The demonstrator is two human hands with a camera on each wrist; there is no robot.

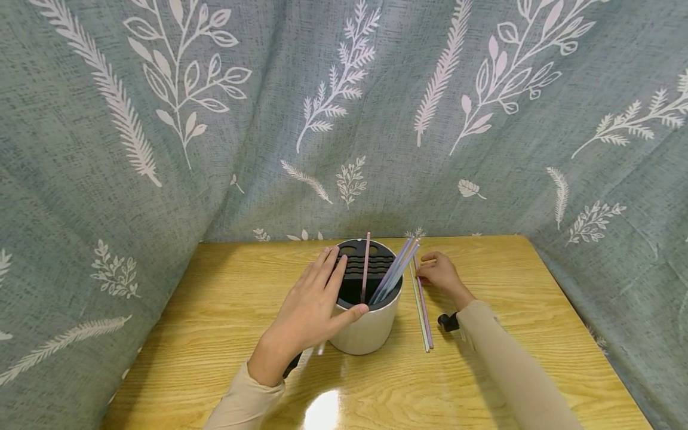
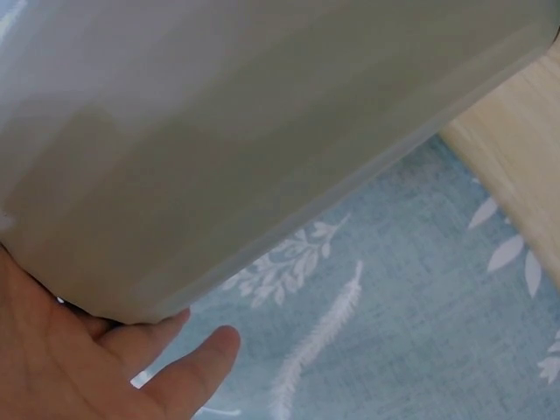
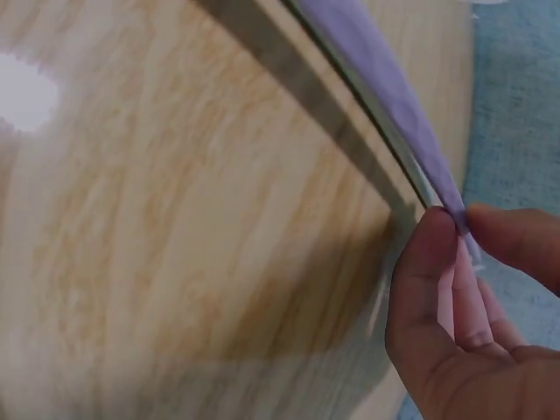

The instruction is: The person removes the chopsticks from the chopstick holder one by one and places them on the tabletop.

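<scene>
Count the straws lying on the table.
2 visible: both straws lie side by side right of the holder, far ends pinched by the right hand. More may be hidden.

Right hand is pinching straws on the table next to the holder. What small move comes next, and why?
Probably lift the pinched straws by their far end. The right hand grips them there while they lie flat on the table; the left hand steadies the white holder, where other straws stand.

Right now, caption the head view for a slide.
Left hand steadies a white holder of straws; right hand pinches straws on the table.
</scene>
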